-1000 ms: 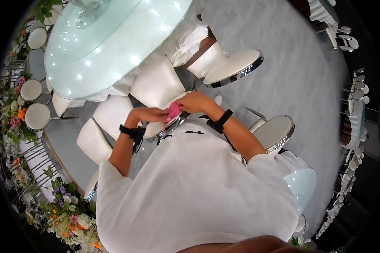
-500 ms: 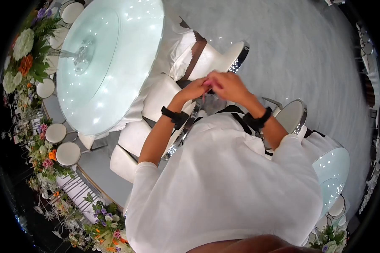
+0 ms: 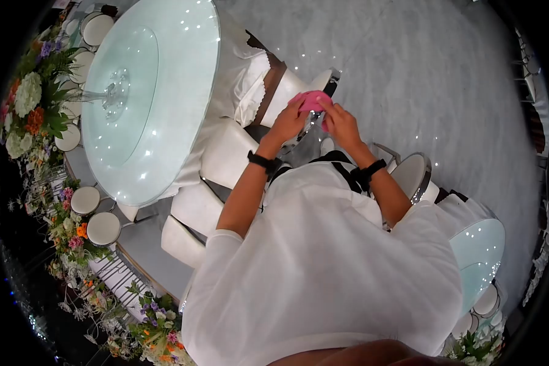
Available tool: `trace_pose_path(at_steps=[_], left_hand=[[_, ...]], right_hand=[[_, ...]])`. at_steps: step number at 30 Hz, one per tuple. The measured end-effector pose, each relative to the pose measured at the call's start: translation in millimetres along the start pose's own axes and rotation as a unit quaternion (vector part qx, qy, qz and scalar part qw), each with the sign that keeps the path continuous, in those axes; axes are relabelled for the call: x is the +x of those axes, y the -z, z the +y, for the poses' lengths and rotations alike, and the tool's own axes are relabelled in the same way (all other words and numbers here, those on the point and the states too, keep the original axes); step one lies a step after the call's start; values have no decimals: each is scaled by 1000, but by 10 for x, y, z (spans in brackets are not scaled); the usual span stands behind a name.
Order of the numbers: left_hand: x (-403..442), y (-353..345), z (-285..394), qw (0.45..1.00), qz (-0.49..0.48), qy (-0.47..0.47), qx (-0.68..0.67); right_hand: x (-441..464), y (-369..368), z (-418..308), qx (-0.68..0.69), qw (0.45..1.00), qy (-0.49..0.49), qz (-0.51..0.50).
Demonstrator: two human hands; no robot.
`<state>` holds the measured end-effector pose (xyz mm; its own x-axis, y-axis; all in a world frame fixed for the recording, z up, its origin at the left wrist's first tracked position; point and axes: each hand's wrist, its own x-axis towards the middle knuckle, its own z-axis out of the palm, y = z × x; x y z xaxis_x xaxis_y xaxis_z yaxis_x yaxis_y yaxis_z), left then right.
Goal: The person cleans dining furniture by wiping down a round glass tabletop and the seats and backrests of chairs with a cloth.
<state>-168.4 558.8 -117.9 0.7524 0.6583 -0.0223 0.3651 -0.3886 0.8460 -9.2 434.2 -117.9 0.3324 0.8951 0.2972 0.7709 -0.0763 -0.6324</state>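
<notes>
A bright pink cloth (image 3: 313,100) stretches between my two hands, partly folded, with a loose bit hanging by the right fingers. My left hand (image 3: 288,124) pinches its left end. My right hand (image 3: 343,125) grips the right end, thumb and fingers closed on it. Just beyond the cloth stands a white chair (image 3: 285,97) with a shiny chrome-edged back; my hands are above its near side, and I cannot tell whether they touch it.
To the left is a large round glass-topped table (image 3: 183,140) with a white tablecloth. White chairs (image 3: 226,152) line its near side. Behind it are flower arrangements (image 3: 27,97) and round stools (image 3: 104,229). Another chair (image 3: 410,174) and a second glass-topped table (image 3: 479,256) stand at right.
My hands have moved apart. The pink cloth, bunched and mostly hidden between them before, is now spread wider. The view has shifted slightly.
</notes>
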Motion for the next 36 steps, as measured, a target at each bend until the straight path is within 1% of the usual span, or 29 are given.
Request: trace_pose_path(at_steps=[1,2,3,4,5,6,7,8,9,10,11,12,13,14,15,16,17,19,21,23,24,25,26,27,28,29,31,34,36], left_hand=[[-80,112,151,1000,-16,24,-4],[-120,197,299,998,-32,47,-7],[-126,260,418,998,-33,46,-5],[-133,323,517,986,-97,92,98],[-127,344,579,957,-161,137,200],[-80,299,615,955,-165,140,203],[9,224,638,948,-158,125,247],[125,154,663,939,-148,106,292],[246,58,664,939,-145,103,295],[375,-71,639,941,-111,111,299],[494,-171,607,943,-79,119,301],[608,-235,546,944,-81,115,299],[723,-291,502,935,-87,109,326],[787,-343,457,925,-91,103,353],[803,-344,486,927,-91,100,350],[835,-301,505,927,-113,101,344],[861,-258,517,926,-133,104,339],[695,-214,538,929,-108,101,339],[445,-139,432,947,-78,53,308],[112,-26,617,926,-85,108,353],[-48,5,656,921,-107,126,354],[-172,27,684,914,-129,143,356],[-250,35,696,914,-129,146,356],[-306,49,696,901,-152,150,378],[-320,65,683,887,-175,155,399],[-302,76,652,886,-175,156,400],[-242,94,608,910,-152,191,336],[-178,118,603,909,-177,201,320],[-193,99,606,918,-156,196,306]], right_hand=[[18,33,32,1,1000,0,0],[44,93,72,33,998,47,-27],[81,164,115,64,992,94,-53],[177,261,162,65,992,92,-50],[321,361,236,1,990,118,-71],[421,400,310,-62,983,144,-95],[499,357,374,-57,983,143,-97],[627,301,434,-35,986,146,-74],[769,253,490,-15,987,151,-50],[864,177,538,-37,991,116,-58],[979,133,612,-40,991,117,-54],[1063,100,678,-57,992,77,-82],[1102,72,748,-74,990,35,-112],[1121,37,805,-78,990,32,-113],[1149,23,835,-2,989,-41,-142],[1191,20,870,75,977,-110,-167],[1205,15,905,73,977,-106,-169],[1126,104,783,8,980,-32,-198],[999,350,487,25,977,-19,-212],[872,462,335,22,966,94,-241],[823,501,254,23,964,95,-246],[788,521,170,57,953,125,-271],[764,514,101,92,939,155,-295],[729,452,72,94,938,156,-295],[689,371,51,139,922,177,-315],[657,310,30,182,903,199,-334],[711,346,-57,178,906,210,-321],[777,328,-74,156,901,199,-351],[816,303,-92,115,914,200,-333]])
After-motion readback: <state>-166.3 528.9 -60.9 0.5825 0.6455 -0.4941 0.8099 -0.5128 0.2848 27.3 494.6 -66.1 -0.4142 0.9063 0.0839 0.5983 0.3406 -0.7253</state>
